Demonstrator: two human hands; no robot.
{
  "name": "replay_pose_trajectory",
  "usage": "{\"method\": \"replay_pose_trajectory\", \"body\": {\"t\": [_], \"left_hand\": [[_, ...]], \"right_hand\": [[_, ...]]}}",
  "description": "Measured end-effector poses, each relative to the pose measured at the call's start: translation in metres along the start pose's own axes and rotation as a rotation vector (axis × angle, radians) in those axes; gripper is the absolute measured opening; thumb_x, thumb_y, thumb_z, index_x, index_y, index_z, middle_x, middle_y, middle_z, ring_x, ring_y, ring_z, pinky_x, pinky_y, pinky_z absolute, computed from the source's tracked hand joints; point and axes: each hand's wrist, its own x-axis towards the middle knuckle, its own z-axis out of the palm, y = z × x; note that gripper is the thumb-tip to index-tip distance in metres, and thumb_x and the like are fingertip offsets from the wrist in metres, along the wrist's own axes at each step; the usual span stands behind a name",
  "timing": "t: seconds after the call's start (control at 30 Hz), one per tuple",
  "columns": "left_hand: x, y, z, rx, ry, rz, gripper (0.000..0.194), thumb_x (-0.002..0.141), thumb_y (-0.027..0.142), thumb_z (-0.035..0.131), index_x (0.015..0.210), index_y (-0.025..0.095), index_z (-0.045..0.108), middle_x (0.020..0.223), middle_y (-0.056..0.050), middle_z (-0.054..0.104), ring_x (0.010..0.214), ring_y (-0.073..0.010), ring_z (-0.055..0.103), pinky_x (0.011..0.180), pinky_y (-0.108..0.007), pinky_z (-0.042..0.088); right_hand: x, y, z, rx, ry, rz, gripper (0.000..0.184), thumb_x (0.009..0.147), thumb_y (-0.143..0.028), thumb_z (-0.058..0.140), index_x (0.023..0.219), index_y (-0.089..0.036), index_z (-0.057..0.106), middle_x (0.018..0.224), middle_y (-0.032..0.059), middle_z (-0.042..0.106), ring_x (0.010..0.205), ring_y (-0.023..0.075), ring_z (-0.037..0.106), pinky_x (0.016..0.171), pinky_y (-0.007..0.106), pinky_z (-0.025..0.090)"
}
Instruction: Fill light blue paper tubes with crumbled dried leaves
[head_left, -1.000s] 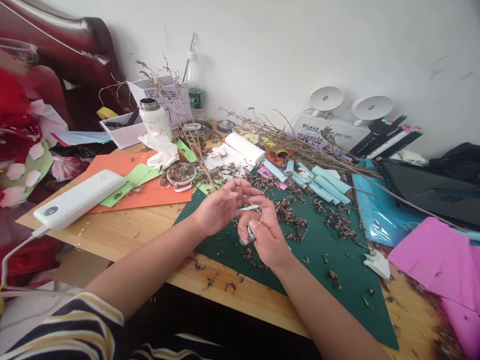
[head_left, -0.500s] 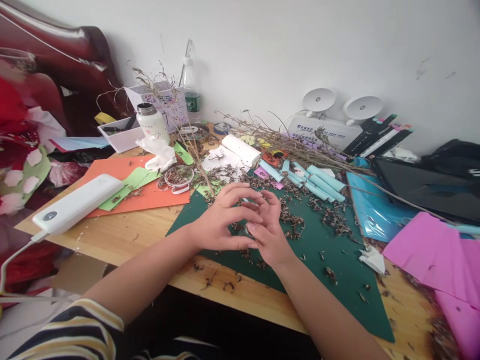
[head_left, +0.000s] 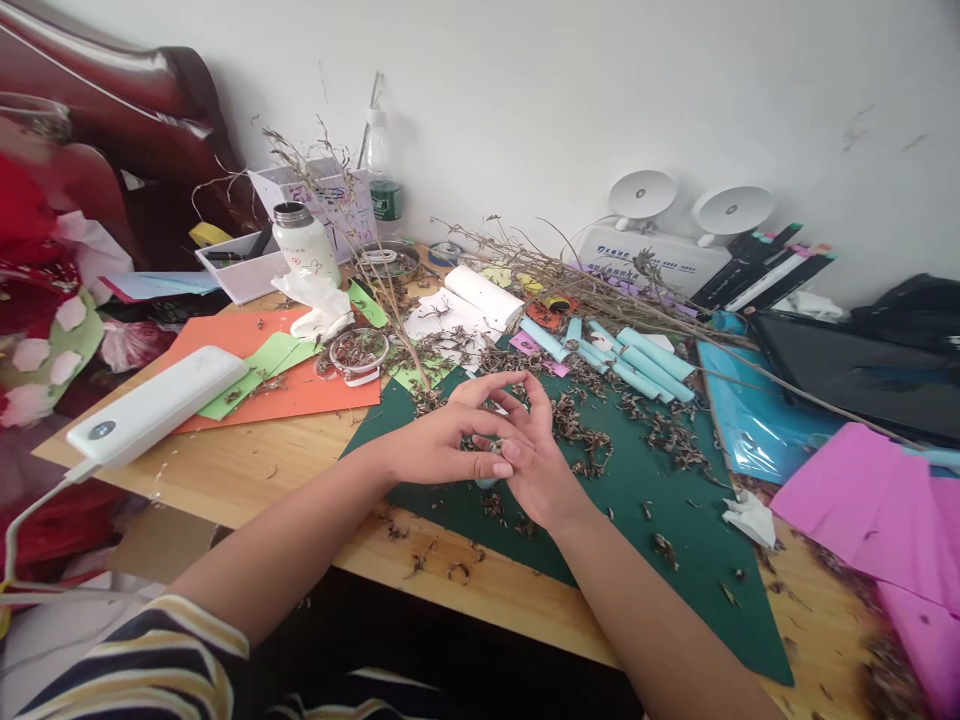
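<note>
Above the green mat (head_left: 600,560), my two hands meet with their fingers curled and overlapping. My left hand (head_left: 461,440) reaches over from the left, its thumb tip against the right thumb. My right hand (head_left: 540,455) is closed around what looks like a light blue paper tube (head_left: 486,483). Only small bits of the tube show between and below the fingers; the rest is hidden. Similar light blue paper tubes (head_left: 652,355) lie at the back of the mat. Dried curled leaves (head_left: 585,430) are scattered round my hands.
Dry branches (head_left: 540,255) stretch across the back of the wooden table (head_left: 300,480). A white power bank (head_left: 157,405), orange paper (head_left: 337,395) and a small clear dish (head_left: 360,355) stand left. A white bottle (head_left: 304,245) is behind. Pink paper (head_left: 862,490) and a blue packet (head_left: 750,420) lie right.
My left fingers and thumb have come down and closed in toward my right hand. The gap between the hands is smaller, and a light blue edge shows beneath them.
</note>
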Motion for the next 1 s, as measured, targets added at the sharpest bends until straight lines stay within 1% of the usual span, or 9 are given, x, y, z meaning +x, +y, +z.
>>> {"method": "replay_pose_trajectory", "body": {"t": [0.07,0.23,0.4,0.53,0.63,0.7,0.83,0.93,1.0], "left_hand": [[0.001,-0.001,0.001,-0.032,-0.018,-0.023,0.020,0.075,0.033,0.055,0.089,0.020,0.061,0.139,0.000,0.013,0.123,-0.0263,0.023,0.094,-0.035,0.037],[0.001,-0.004,0.004,-0.180,0.019,-0.022,0.017,0.073,0.033,0.058,0.084,0.020,0.061,0.139,0.001,0.014,0.122,-0.0244,0.026,0.093,-0.032,0.038],[0.002,-0.008,0.006,-0.305,0.073,0.019,0.013,0.071,0.028,0.061,0.081,0.019,0.061,0.133,-0.002,0.025,0.120,-0.0214,0.030,0.098,-0.033,0.031],[0.002,-0.011,0.005,-0.383,0.089,0.022,0.011,0.070,0.026,0.062,0.079,0.019,0.062,0.131,-0.003,0.029,0.120,-0.0211,0.031,0.097,-0.034,0.032],[0.002,-0.013,0.005,-0.412,0.087,0.032,0.009,0.068,0.023,0.063,0.076,0.019,0.061,0.131,-0.004,0.029,0.116,-0.0203,0.037,0.096,-0.035,0.034],[0.001,-0.014,0.005,-0.425,0.101,0.037,0.007,0.068,0.022,0.063,0.073,0.018,0.059,0.131,-0.004,0.029,0.116,-0.0203,0.037,0.096,-0.037,0.034],[0.002,-0.013,0.008,-0.396,0.118,0.019,0.008,0.070,0.023,0.061,0.069,0.018,0.055,0.131,-0.002,0.031,0.124,-0.0219,0.027,0.099,-0.039,0.030],[0.002,-0.010,0.008,-0.314,0.090,0.012,0.007,0.070,0.022,0.060,0.071,0.018,0.054,0.130,-0.002,0.031,0.127,-0.0215,0.019,0.101,-0.040,0.028],[0.003,-0.009,0.007,-0.286,0.077,0.016,0.007,0.071,0.022,0.059,0.071,0.018,0.053,0.131,-0.002,0.029,0.128,-0.0215,0.016,0.099,-0.039,0.031]], "right_hand": [[0.001,0.001,0.000,0.017,0.025,0.018,0.074,0.062,-0.044,0.063,0.118,-0.041,0.016,0.120,0.0024,0.029,0.109,0.0183,0.040,0.092,0.044,0.036],[0.002,0.003,-0.003,0.002,0.034,0.026,0.082,0.058,-0.048,0.066,0.120,-0.040,0.014,0.119,0.0040,0.028,0.112,0.0196,0.036,0.090,0.044,0.038],[0.003,0.006,-0.004,-0.017,0.020,-0.010,0.085,0.054,-0.057,0.065,0.122,-0.040,0.015,0.119,0.0041,0.028,0.113,0.0187,0.034,0.090,0.040,0.038],[0.003,0.007,-0.004,-0.037,0.012,-0.035,0.088,0.052,-0.059,0.064,0.122,-0.040,0.015,0.118,0.0044,0.029,0.112,0.0183,0.035,0.089,0.040,0.039],[0.002,0.006,-0.005,-0.054,0.002,-0.050,0.084,0.054,-0.058,0.064,0.121,-0.041,0.016,0.116,0.0033,0.030,0.108,0.0173,0.038,0.089,0.039,0.039],[0.003,0.006,-0.007,-0.059,-0.003,-0.048,0.075,0.059,-0.056,0.062,0.119,-0.041,0.020,0.114,0.0021,0.032,0.106,0.0164,0.040,0.089,0.038,0.039],[0.004,0.004,-0.011,-0.073,0.031,-0.027,0.060,0.066,-0.045,0.059,0.114,-0.041,0.025,0.111,0.0007,0.037,0.102,0.0159,0.043,0.086,0.040,0.041],[0.004,0.002,-0.012,-0.085,0.037,-0.019,0.061,0.065,-0.044,0.059,0.115,-0.040,0.024,0.112,0.0012,0.038,0.104,0.0165,0.043,0.087,0.040,0.040],[0.003,0.000,-0.011,-0.102,0.021,0.001,0.061,0.066,-0.044,0.058,0.116,-0.039,0.024,0.113,0.0013,0.038,0.105,0.0161,0.043,0.087,0.039,0.040]]}}
